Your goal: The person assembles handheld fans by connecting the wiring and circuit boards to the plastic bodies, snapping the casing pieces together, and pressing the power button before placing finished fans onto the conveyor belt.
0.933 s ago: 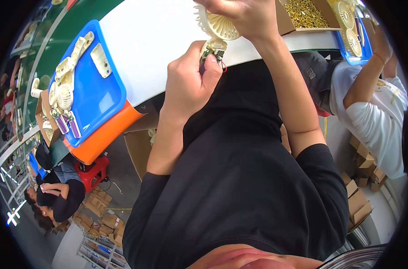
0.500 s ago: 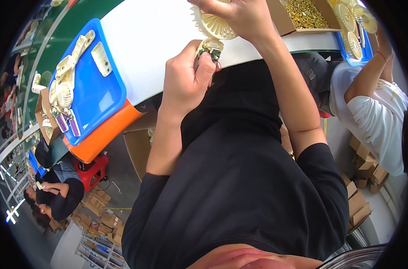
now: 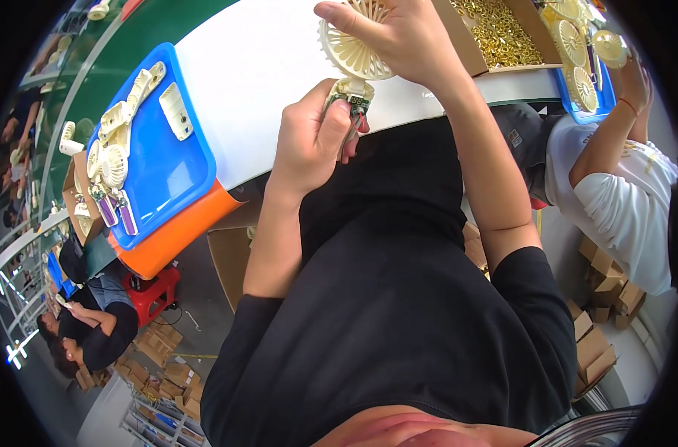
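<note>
In front of me, over the front edge of the white table [image 3: 238,82], is a cream handheld fan with a round slatted head [image 3: 346,48]. My left hand [image 3: 305,141] is closed round its handle, the thumb pressed just below a small green circuit board [image 3: 356,100]. A red wire [image 3: 364,123] sticks out beside the board. My right hand [image 3: 417,45] grips the right side of the fan head, its thumb stretched across the front; the other fingers are mostly hidden or cut off by the top edge.
To the left, a blue tray [image 3: 182,175] holds cream shells and fan parts. A cardboard box [image 3: 480,63] of small gold-coloured pieces [image 3: 506,37] stands at the back right. Beyond it, a person in white [image 3: 615,175] works by another blue tray [image 3: 606,108]. A red stool [image 3: 156,290] is at lower left.
The whole scene has shifted slightly downward in the picture. My right thumb has lifted and swung across the fan head, showing more of the slats. Both hands remain on the fan.
</note>
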Demonstrator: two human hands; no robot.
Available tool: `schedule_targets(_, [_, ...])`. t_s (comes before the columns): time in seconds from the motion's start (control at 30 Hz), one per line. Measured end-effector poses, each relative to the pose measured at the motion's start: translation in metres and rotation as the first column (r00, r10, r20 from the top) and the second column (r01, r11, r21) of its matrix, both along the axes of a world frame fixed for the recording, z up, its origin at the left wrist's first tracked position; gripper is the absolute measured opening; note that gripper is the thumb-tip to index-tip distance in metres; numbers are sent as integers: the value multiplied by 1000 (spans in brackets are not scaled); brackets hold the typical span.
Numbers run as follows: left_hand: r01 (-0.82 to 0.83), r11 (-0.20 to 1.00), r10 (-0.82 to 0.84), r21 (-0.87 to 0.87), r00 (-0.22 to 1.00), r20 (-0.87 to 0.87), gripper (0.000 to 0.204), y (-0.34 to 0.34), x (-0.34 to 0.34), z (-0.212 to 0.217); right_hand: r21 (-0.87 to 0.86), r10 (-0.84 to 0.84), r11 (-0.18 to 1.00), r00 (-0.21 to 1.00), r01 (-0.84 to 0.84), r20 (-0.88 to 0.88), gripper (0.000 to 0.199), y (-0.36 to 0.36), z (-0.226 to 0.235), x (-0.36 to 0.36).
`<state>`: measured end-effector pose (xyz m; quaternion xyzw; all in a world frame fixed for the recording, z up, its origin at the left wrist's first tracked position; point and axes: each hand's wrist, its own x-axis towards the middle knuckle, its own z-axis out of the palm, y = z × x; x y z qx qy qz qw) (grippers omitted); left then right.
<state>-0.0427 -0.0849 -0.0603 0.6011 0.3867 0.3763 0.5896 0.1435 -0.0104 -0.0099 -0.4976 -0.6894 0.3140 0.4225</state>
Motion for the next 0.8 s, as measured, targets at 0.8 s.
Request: schedule_targets(0.8, [-29, 998, 34, 57, 995, -95, 26, 6, 4, -11, -62, -102, 993, 994, 100, -37, 45, 7, -20, -9])
